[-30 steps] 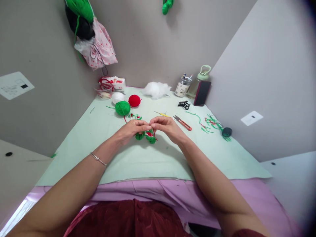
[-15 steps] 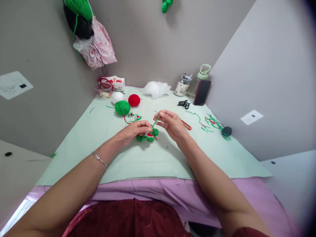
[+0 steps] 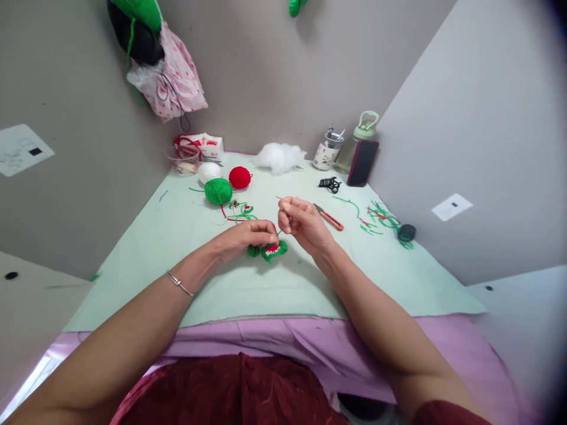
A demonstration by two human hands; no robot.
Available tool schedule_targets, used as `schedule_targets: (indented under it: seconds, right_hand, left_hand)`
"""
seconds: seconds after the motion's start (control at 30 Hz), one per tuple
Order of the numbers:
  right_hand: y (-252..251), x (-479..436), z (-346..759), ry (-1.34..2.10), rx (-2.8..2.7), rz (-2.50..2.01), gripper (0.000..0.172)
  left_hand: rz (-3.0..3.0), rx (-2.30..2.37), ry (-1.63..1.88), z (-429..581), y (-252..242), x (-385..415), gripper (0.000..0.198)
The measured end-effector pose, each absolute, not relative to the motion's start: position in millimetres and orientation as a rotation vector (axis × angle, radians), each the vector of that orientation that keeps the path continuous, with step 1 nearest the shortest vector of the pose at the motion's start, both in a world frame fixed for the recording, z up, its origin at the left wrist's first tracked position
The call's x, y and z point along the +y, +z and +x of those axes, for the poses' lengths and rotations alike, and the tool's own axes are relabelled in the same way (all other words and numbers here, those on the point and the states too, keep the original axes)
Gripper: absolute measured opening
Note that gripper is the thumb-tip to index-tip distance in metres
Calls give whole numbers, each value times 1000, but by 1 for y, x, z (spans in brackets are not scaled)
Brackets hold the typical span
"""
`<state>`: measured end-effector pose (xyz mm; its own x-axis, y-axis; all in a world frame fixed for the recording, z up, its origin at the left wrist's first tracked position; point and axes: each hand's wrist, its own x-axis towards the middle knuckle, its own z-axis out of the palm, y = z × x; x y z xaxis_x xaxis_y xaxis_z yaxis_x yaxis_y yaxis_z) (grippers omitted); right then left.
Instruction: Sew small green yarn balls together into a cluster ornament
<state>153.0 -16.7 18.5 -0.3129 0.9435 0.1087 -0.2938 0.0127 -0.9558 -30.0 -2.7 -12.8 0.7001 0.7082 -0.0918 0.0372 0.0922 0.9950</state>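
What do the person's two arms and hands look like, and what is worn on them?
Both forearms are bare. The left hand has a thin silver bangle at its wrist. The right hand shows no ring or band; a dark red sleeve edge appears near its upper arm.

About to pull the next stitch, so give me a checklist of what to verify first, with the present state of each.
1. Left hand pins the green and red crochet piece on the mat: ok.
2. Right hand pinches a needle: cannot tell, too small.
3. Strand runs taut from piece to right hand: cannot tell.
4. Scissors lie beside the right hand: ok.
5. Green yarn ball sits apart from both hands: ok.
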Motion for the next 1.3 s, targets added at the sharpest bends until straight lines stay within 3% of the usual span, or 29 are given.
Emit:
schedule_targets:
  seconds: [0.5,1.3]
  right_hand:
    - [15,-15,153,1722,-1210,-674,35]
    - [15,-15,155,1656,-1327,-761,36]
  left_hand:
    - [1373,660,621,-25,-10,-10,19]
    - [1394,601,571,-22,-18,-10,18]
